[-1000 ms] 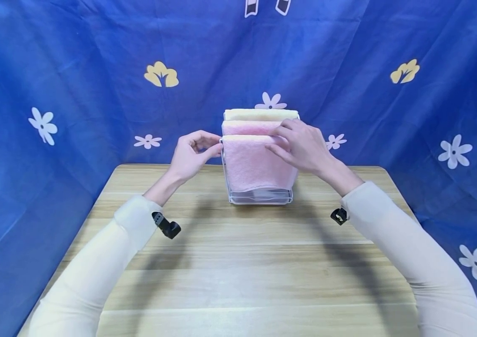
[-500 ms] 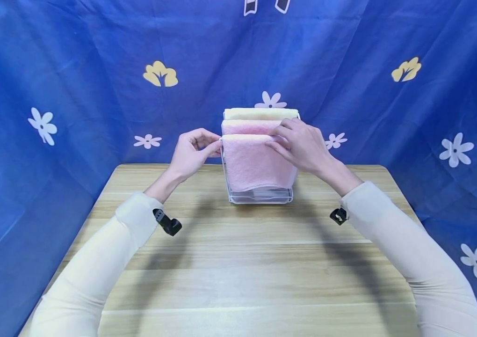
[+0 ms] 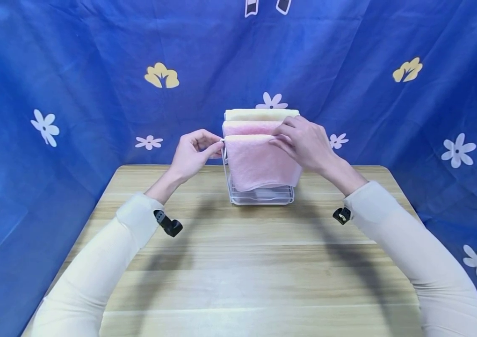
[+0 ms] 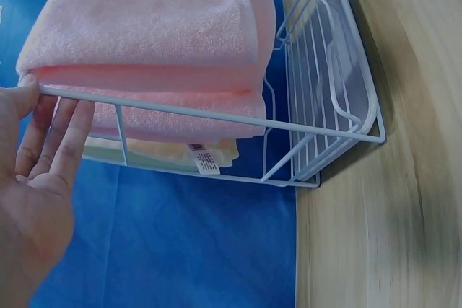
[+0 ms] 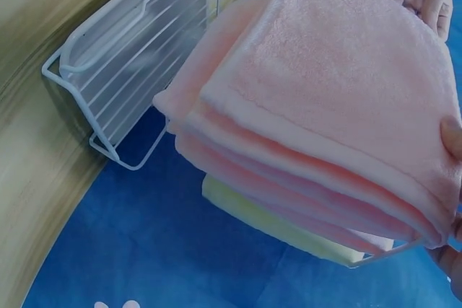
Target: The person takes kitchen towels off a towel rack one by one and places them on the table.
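A white wire rack [image 3: 263,202] stands on the table with folded towels hung over its bars. At the front hangs a pink towel [image 3: 259,161]; behind it are another pink towel [image 3: 249,127] and a pale yellow towel [image 3: 261,114]. My left hand [image 3: 192,152] pinches the rack's front upper left corner, thumb above the rod and fingers below in the left wrist view. With thumb and fingers, my right hand [image 3: 306,142] pinches the front pink towel near its top right. In the right wrist view only parts of my right fingers [image 5: 453,138] show at the edge.
Under the towels, the rack has a barred base with a greyish tray [image 4: 346,55]. A white label [image 4: 204,159] hangs by the yellow towel. The wooden table [image 3: 238,271] extends toward me, and a blue patterned cloth [image 3: 205,56] surrounds it at back and sides.
The front pink towel has shifted slightly right with my right hand, baring a bit of the rack's left corner. My left hand keeps its hold there.
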Action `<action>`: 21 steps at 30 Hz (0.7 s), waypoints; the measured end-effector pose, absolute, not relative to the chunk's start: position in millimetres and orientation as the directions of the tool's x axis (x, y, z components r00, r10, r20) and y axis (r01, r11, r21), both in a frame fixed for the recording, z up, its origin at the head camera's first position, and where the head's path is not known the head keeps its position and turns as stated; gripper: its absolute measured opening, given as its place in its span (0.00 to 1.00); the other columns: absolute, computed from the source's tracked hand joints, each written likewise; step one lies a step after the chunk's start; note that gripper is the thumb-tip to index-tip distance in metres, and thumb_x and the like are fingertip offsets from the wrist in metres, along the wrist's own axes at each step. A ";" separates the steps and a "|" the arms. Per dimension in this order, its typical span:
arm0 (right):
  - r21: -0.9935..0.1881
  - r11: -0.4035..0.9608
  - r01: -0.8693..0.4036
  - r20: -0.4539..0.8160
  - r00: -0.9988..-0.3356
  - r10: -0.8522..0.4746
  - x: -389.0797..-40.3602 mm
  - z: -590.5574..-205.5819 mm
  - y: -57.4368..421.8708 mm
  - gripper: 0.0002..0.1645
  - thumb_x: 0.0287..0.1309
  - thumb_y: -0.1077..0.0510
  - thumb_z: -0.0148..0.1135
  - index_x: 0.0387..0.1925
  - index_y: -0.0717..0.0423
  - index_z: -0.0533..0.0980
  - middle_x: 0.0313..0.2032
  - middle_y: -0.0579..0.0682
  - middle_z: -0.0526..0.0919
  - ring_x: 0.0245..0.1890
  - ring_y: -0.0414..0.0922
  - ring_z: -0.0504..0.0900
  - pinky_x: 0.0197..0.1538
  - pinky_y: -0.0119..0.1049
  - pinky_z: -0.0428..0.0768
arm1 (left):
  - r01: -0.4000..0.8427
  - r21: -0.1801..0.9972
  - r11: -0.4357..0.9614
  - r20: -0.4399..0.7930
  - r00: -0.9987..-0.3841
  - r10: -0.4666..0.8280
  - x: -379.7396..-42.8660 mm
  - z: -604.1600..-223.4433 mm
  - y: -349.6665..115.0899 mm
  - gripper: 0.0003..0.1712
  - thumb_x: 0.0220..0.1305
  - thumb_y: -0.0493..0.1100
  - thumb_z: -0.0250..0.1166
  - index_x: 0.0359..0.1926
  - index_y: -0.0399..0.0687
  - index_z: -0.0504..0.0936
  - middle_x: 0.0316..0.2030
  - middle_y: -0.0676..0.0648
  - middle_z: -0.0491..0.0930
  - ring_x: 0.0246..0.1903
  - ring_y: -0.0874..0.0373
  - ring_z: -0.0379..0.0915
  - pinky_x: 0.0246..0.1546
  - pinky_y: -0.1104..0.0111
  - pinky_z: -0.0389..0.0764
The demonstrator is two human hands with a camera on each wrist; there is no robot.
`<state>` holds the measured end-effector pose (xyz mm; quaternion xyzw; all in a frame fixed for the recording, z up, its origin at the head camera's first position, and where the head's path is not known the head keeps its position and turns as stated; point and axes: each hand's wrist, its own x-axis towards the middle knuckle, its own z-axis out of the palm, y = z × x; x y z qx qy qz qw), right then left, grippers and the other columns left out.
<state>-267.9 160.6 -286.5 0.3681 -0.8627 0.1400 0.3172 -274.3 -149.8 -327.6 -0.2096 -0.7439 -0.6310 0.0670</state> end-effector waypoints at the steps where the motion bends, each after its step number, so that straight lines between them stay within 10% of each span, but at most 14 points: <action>1: -0.009 0.689 -0.724 0.651 -0.528 -0.546 -267.6 -285.9 160.5 0.13 0.68 0.48 0.71 0.41 0.54 0.87 0.36 0.52 0.87 0.36 0.51 0.82 0.31 0.46 0.84 | 0.398 0.911 0.112 0.366 -0.902 0.229 -274.1 -327.7 -150.0 0.06 0.71 0.35 0.69 0.45 0.37 0.87 0.36 0.49 0.91 0.34 0.62 0.90 0.42 0.68 0.95; 12: -0.034 0.695 -0.718 0.673 -0.531 -0.515 -267.0 -274.7 164.2 0.13 0.66 0.49 0.72 0.42 0.55 0.87 0.36 0.53 0.87 0.34 0.52 0.81 0.29 0.46 0.82 | 0.392 0.910 0.138 0.350 -0.902 0.251 -274.7 -324.5 -150.0 0.08 0.72 0.36 0.69 0.47 0.34 0.86 0.36 0.55 0.90 0.38 0.50 0.91 0.43 0.67 0.95; 21: -0.024 0.691 -0.722 0.705 -0.503 -0.501 -264.6 -261.9 167.8 0.14 0.65 0.48 0.73 0.41 0.55 0.87 0.34 0.54 0.87 0.31 0.52 0.79 0.26 0.45 0.80 | 0.380 0.917 0.120 0.340 -0.903 0.261 -274.9 -324.8 -151.7 0.09 0.72 0.35 0.68 0.47 0.30 0.84 0.38 0.47 0.91 0.37 0.63 0.89 0.44 0.69 0.94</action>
